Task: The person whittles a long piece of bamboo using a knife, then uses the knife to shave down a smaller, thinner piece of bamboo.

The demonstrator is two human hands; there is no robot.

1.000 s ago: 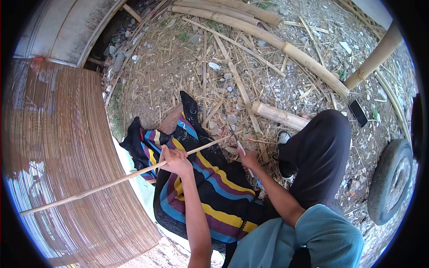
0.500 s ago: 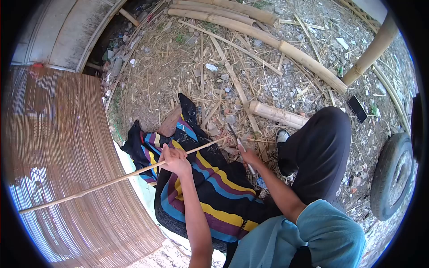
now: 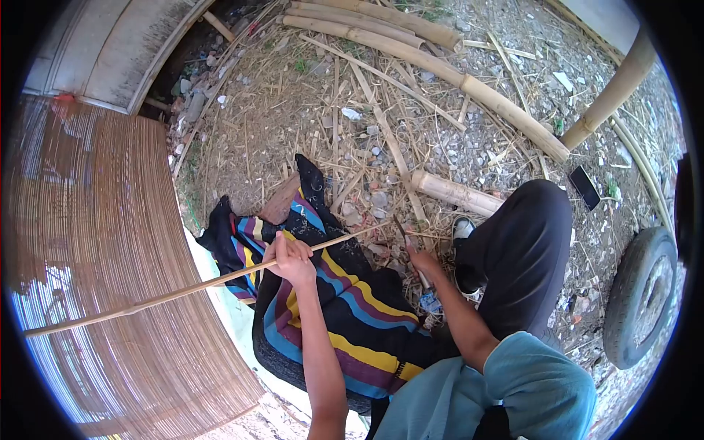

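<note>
My left hand is closed around a long, thin bamboo strip near its right end. The strip runs from the far left, over the bamboo mat, to just short of the blade. In my right hand is a knife with a dark narrow blade and a pale handle, its tip pointing up and left. The blade stands a little to the right of the strip's end and looks apart from it. Under my left hand a striped black, yellow, blue and purple cloth covers my leg.
A slatted bamboo mat fills the left side. Thick bamboo poles lie at the top, with a shorter bamboo piece near my knee. A phone and a tyre are on the right. Shavings and stones litter the ground.
My right hand with the knife has moved slightly right and down, away from the strip's end. The strip's left end sits a little higher, and my left hand keeps its hold.
</note>
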